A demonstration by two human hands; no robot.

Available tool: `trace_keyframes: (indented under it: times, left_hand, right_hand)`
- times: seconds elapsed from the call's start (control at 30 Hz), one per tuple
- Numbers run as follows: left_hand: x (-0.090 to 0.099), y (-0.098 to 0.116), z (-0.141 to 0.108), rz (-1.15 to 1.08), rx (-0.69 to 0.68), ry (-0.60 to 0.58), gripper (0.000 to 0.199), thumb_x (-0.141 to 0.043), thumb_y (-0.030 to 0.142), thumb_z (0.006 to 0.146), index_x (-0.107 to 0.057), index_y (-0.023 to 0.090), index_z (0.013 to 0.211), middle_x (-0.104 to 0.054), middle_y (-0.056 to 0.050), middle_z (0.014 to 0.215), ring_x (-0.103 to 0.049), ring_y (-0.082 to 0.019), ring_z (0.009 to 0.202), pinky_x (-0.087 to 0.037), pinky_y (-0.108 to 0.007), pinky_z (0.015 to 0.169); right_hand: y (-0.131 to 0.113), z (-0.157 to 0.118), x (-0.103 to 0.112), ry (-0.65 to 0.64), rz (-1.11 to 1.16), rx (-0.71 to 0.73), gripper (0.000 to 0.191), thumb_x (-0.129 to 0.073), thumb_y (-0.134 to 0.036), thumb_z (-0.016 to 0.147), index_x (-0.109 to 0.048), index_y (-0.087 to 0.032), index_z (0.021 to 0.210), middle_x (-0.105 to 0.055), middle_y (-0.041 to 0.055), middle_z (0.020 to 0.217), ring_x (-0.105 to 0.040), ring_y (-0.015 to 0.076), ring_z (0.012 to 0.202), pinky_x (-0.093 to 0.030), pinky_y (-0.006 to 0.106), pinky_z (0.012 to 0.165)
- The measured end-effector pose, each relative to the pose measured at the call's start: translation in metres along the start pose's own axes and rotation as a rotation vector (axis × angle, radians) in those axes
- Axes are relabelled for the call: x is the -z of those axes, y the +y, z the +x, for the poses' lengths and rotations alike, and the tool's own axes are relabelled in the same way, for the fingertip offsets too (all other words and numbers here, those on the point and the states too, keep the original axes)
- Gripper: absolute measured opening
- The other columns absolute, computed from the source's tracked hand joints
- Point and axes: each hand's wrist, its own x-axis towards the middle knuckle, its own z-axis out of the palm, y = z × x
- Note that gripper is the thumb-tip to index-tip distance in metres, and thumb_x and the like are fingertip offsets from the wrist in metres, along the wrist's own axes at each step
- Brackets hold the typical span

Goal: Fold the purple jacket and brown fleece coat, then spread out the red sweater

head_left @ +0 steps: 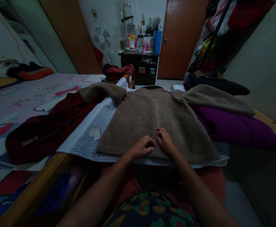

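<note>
A brown fuzzy coat (152, 116) lies spread out, back side up, with its sleeves stretched to both sides and its collar at the far end. It rests on a light blue quilted cloth (83, 138). My left hand (143, 146) rests on the coat's lower part, fingers loosely curled, with a gap between thumb and index finger and nothing held. Close beside it, my right hand (164, 140) touches the fabric near the middle, its fingers slightly bent and nothing visible in them.
A dark red garment (50, 126) lies at the left on a patterned bed sheet (43, 91). Purple folded fabric (237, 127) sits under the right sleeve. Beyond stand a fan (102, 38) and a dark cabinet (139, 67). A wooden rail (36, 189) runs along the left.
</note>
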Motion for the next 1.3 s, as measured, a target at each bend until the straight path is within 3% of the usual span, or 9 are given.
trace_keyframes:
  times: [0.17,0.3,0.43,0.6,0.77,0.87,1.0,1.1,1.3]
  left_hand:
    - [0.006,0.002,-0.004,0.036,0.001,-0.145,0.055,-0.084,0.04,0.062,-0.062,0.023,0.11,-0.053,-0.003,0.109,-0.052,-0.022,0.103,-0.044,-0.034,0.09]
    - [0.006,0.001,-0.003,0.009,-0.01,-0.121,0.044,-0.08,0.035,0.068,-0.063,0.023,0.108,-0.053,-0.003,0.107,-0.052,-0.022,0.104,-0.043,-0.035,0.092]
    - [0.003,0.0,-0.005,-0.111,0.005,-0.028,0.024,-0.068,0.031,0.079,-0.061,0.02,0.098,-0.054,-0.001,0.096,-0.054,-0.016,0.089,-0.045,-0.029,0.081]
    - [-0.002,0.001,-0.005,-0.148,-0.03,0.076,0.003,-0.06,0.019,0.082,-0.06,0.018,0.085,-0.051,0.0,0.089,-0.053,-0.013,0.083,-0.045,-0.025,0.077]
    - [-0.008,0.002,-0.002,-0.079,-0.085,0.026,0.021,-0.05,0.007,0.081,-0.066,0.018,0.074,-0.053,-0.003,0.101,-0.055,-0.014,0.097,-0.044,-0.028,0.091]
    - [-0.009,0.006,-0.006,0.038,-0.107,-0.002,0.025,-0.051,0.005,0.079,-0.07,0.02,0.082,-0.056,-0.003,0.105,-0.056,-0.016,0.102,-0.044,-0.03,0.093]
    - [-0.007,0.013,-0.013,0.154,-0.136,-0.03,0.019,-0.063,0.016,0.08,-0.069,0.022,0.096,-0.056,-0.005,0.113,-0.054,-0.02,0.111,-0.043,-0.034,0.096]
    - [-0.006,0.015,-0.017,0.215,-0.126,-0.058,0.027,-0.075,0.03,0.076,-0.067,0.023,0.101,-0.054,-0.005,0.119,-0.051,-0.023,0.115,-0.042,-0.038,0.098]
    - [-0.008,0.021,-0.022,0.384,-0.153,-0.041,0.028,-0.074,0.029,0.078,-0.065,0.024,0.104,-0.055,-0.005,0.121,-0.051,-0.023,0.109,-0.043,-0.038,0.094]
  right_hand:
    - [-0.006,0.001,0.006,-0.058,-0.031,-0.019,0.007,-0.05,-0.018,0.086,-0.056,-0.021,0.085,-0.055,0.0133,0.127,-0.051,0.0241,0.122,-0.04,0.045,0.104]
    - [-0.012,-0.004,0.025,-0.276,0.036,-0.029,0.015,-0.053,-0.025,0.088,-0.057,-0.02,0.102,-0.044,0.0145,0.143,-0.036,0.024,0.138,-0.032,0.045,0.111]
    - [-0.017,-0.012,0.043,-0.449,0.087,-0.044,0.04,-0.061,-0.039,0.085,-0.054,-0.021,0.12,-0.028,0.0133,0.156,-0.024,0.0248,0.145,-0.024,0.048,0.116]
    - [-0.023,-0.014,0.048,-0.468,0.101,-0.081,0.05,-0.061,-0.047,0.086,-0.052,-0.021,0.127,-0.025,0.0132,0.158,-0.022,0.0254,0.146,-0.021,0.049,0.117]
    - [-0.024,-0.013,0.049,-0.473,0.139,-0.1,0.048,-0.062,-0.046,0.085,-0.054,-0.022,0.126,-0.025,0.0123,0.158,-0.021,0.0253,0.146,-0.021,0.048,0.117]
    - [-0.02,-0.014,0.047,-0.458,0.157,-0.09,0.038,-0.056,-0.039,0.089,-0.055,-0.022,0.124,-0.026,0.0113,0.158,-0.022,0.0232,0.146,-0.019,0.047,0.118]
    - [-0.017,-0.016,0.043,-0.419,0.151,-0.076,0.036,-0.055,-0.029,0.088,-0.055,-0.023,0.124,-0.027,0.0097,0.157,-0.021,0.0208,0.146,-0.019,0.046,0.118]
    - [-0.017,-0.017,0.042,-0.412,0.15,-0.068,0.041,-0.059,-0.027,0.085,-0.054,-0.023,0.125,-0.027,0.0095,0.157,-0.022,0.0215,0.146,-0.021,0.045,0.118]
    - [-0.016,-0.017,0.042,-0.408,0.109,-0.032,0.048,-0.063,-0.029,0.082,-0.053,-0.023,0.129,-0.027,0.011,0.157,-0.023,0.0238,0.145,-0.023,0.047,0.117]
